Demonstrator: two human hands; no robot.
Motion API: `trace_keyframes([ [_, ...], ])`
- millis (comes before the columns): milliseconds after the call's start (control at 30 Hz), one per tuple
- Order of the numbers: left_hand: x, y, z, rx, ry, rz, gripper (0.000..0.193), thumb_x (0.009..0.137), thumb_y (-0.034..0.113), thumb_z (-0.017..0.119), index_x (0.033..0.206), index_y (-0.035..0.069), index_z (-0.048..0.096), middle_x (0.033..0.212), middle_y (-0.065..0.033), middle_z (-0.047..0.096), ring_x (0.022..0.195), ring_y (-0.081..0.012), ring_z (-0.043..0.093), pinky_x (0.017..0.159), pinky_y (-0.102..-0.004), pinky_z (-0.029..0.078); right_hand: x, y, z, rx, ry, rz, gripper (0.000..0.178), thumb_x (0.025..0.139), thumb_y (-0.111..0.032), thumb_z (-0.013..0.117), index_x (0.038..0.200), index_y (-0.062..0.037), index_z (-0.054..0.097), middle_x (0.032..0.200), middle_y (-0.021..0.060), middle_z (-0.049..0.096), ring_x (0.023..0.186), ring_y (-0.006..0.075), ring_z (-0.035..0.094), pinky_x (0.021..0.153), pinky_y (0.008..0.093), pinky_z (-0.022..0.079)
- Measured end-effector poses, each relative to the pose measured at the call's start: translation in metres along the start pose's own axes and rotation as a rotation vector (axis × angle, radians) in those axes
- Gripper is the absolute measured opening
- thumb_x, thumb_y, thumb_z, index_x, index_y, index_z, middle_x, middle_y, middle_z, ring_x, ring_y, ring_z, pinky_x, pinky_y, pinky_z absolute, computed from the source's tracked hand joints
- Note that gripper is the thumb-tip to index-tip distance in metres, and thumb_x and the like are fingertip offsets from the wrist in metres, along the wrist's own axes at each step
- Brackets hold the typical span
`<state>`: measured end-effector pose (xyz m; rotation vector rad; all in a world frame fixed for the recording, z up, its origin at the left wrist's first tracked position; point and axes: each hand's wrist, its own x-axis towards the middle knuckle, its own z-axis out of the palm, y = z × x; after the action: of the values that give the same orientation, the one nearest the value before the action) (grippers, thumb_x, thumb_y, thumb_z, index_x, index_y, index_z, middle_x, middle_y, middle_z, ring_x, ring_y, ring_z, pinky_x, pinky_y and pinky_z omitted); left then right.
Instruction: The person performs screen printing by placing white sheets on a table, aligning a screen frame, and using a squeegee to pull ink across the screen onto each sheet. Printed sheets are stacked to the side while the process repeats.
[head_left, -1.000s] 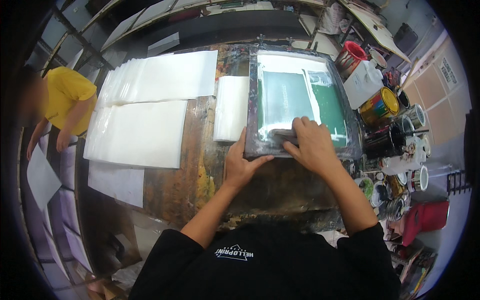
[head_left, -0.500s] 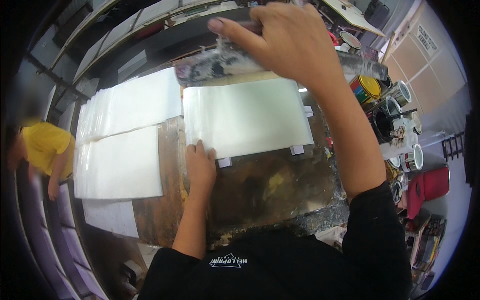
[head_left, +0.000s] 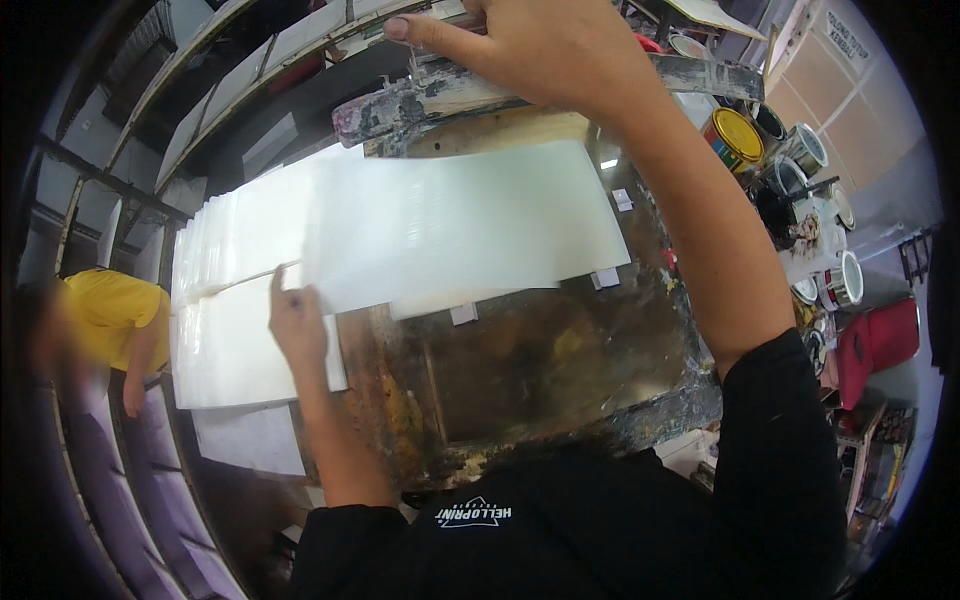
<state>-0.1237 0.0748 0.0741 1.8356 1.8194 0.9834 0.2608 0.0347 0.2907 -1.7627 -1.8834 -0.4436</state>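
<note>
A thin white translucent sheet (head_left: 440, 225) reaches from the dark worktable (head_left: 550, 380) over toward the left. My left hand (head_left: 300, 325) pinches its near left corner between thumb and forefinger. Beneath it, at the right, shows a pale sheet or board (head_left: 590, 215) with small white tabs (head_left: 464, 315) along its edges. Two overlapping piles of white sheets (head_left: 235, 350) lie to the left, partly under the carried sheet. Above the far side of the table, my right hand (head_left: 560, 55) grips a raised, ink-stained frame (head_left: 450, 98); its fingertips are partly cut off by the picture's top edge.
Open paint cans (head_left: 737, 138) and tubs crowd the right side, with a red chair (head_left: 875, 350) beyond. Racks with shelves (head_left: 170, 470) stand at the left and back. Another person in a yellow shirt (head_left: 120, 315) bends beside the left racks.
My left hand has drawn the white sheet leftward off the pale surface, partly over the piles. My right hand still holds the frame up, slightly higher in the picture. The other person has bent lower.
</note>
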Motion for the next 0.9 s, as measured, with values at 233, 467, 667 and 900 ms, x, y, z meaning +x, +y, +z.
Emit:
trace_keyframes([
  [233,-0.062,0.063,0.09,-0.073,-0.251,0.523,0.054,0.106,0.026,0.065,0.155,0.007,0.053,0.166,-0.023,0.041,0.154,-0.0439,0.035,0.128,-0.0559,0.028,-0.011,0.008,0.017,0.006,0.193,-0.079,0.089,0.101,-0.072,0.044,0.063,0.0037,0.07,0.061,0.0226,0.064,0.066,0.0386,0.067,0.072,0.0502,0.048],
  [467,-0.127,0.103,0.231,0.356,-0.389,0.735,0.064,0.11,0.048,0.046,0.163,0.012,0.044,0.172,-0.0212,0.032,0.159,-0.0478,0.025,0.126,-0.0714,0.011,0.002,0.001,-0.002,-0.002,-0.074,-0.048,0.09,0.101,-0.072,0.044,0.066,0.0059,0.072,0.065,0.0253,0.067,0.069,0.0405,0.07,0.072,0.0505,0.052],
  [667,-0.128,0.11,0.228,0.295,-0.459,0.692,0.063,0.109,0.046,0.047,0.162,0.012,0.046,0.172,-0.0189,0.033,0.16,-0.0469,0.023,0.127,-0.0706,0.007,0.015,0.005,0.007,-0.027,0.071,-0.104,0.087,0.102,-0.068,0.044,0.068,0.0069,0.073,0.069,0.0265,0.07,0.072,0.0407,0.072,0.076,0.0488,0.058],
  [900,-0.133,0.116,0.236,0.277,-0.426,0.745,0.063,0.109,0.047,0.046,0.162,0.012,0.046,0.171,-0.0209,0.035,0.158,-0.05,0.027,0.126,-0.0707,0.011,0.026,-0.024,-0.023,-0.088,-0.198,0.179,0.088,0.105,-0.069,0.04,0.059,0.0012,0.067,0.061,0.0192,0.065,0.061,0.0338,0.068,0.065,0.0453,0.058],
])
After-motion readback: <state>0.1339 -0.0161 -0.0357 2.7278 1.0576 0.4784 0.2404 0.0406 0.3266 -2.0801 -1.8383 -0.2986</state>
